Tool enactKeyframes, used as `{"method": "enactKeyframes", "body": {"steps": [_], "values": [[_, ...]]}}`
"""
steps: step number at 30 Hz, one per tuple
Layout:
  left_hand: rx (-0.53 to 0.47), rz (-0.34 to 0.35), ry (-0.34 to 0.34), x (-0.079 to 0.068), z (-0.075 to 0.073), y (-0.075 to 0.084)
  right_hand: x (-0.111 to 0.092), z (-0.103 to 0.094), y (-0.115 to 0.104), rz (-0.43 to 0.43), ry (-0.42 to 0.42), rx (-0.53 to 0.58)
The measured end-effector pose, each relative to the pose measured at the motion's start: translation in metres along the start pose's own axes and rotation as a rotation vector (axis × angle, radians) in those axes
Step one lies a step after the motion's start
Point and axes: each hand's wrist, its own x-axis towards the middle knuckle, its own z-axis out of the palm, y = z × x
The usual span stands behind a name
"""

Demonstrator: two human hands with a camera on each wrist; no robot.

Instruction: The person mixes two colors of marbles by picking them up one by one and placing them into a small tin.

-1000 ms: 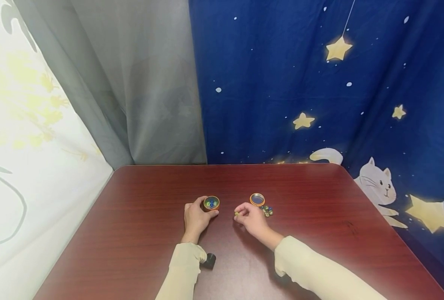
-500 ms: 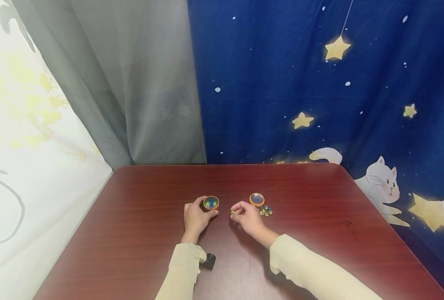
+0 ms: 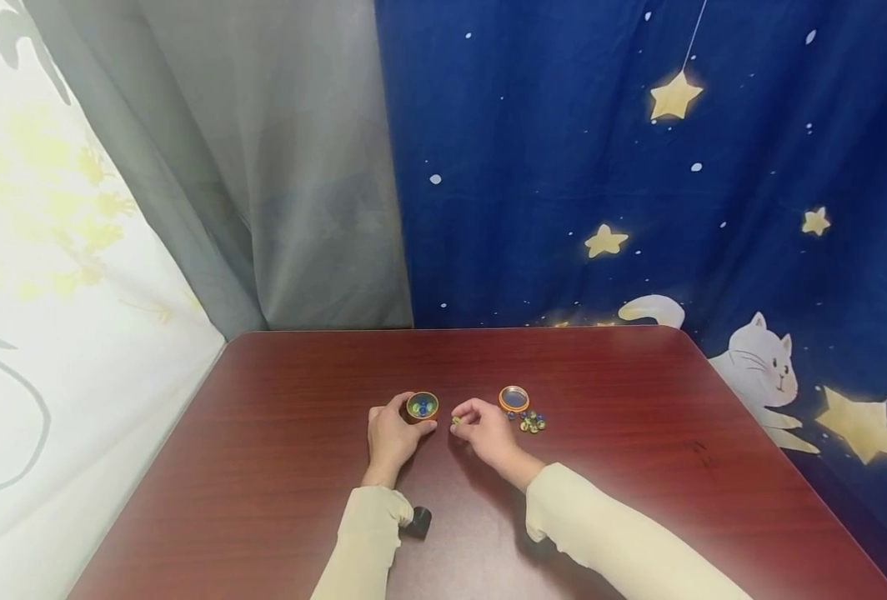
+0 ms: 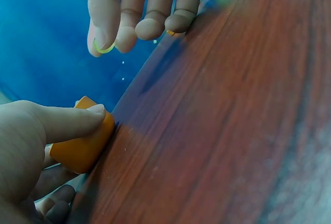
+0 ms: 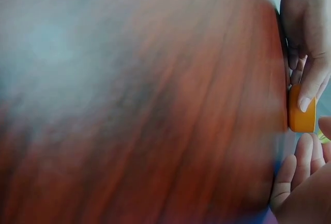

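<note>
My left hand (image 3: 391,435) grips a small round orange container (image 4: 85,144) from its left side, thumb against the near wall. The container stands upright on the table, its mouth facing up, with several blue and yellow-green marbles (image 3: 423,407) inside. Just right of it, apart from the rim, my right hand (image 3: 491,433) pinches one yellow-green marble (image 3: 455,421) between thumb and fingertips. In the left wrist view that marble is mostly covered by the fingers, and only a thin bright edge shows. The right hand's other fingers are loosely bent.
Behind and right of my right hand lies an orange-rimmed round lid (image 3: 514,408). Several loose blue and yellow-green marbles (image 3: 533,423) lie beside it on the reddish-brown table (image 3: 323,367). A black piece (image 3: 418,522) sits at my left sleeve. Curtains (image 3: 488,167) hang beyond the table.
My right hand has moved left toward the container, carrying the pinched marble. More of the loose marbles by the lid now show. The left hand and container have stayed in place.
</note>
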Motion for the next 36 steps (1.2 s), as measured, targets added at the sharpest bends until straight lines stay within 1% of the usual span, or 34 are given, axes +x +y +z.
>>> {"method": "enactKeyframes", "body": {"steps": [7,12,19,26,32,36], "values": [[0.003,0.024,0.006,-0.001,-0.002,0.0,0.005,0.007,-0.006,0.027,-0.026,0.035],[0.009,0.033,0.009,0.0,-0.001,-0.001,0.008,0.013,-0.009,0.035,-0.021,0.066],[0.012,0.042,0.016,0.0,-0.001,-0.002,0.008,0.019,-0.009,-0.009,-0.004,0.09],[0.016,0.05,0.02,0.001,0.0,-0.002,0.01,0.022,-0.014,0.059,0.005,0.079],[0.025,0.071,0.032,0.001,0.001,-0.004,0.013,0.027,-0.017,0.072,0.003,0.115],[0.035,0.086,0.038,0.0,0.001,-0.004,0.014,0.03,-0.018,0.064,0.001,0.114]]}}
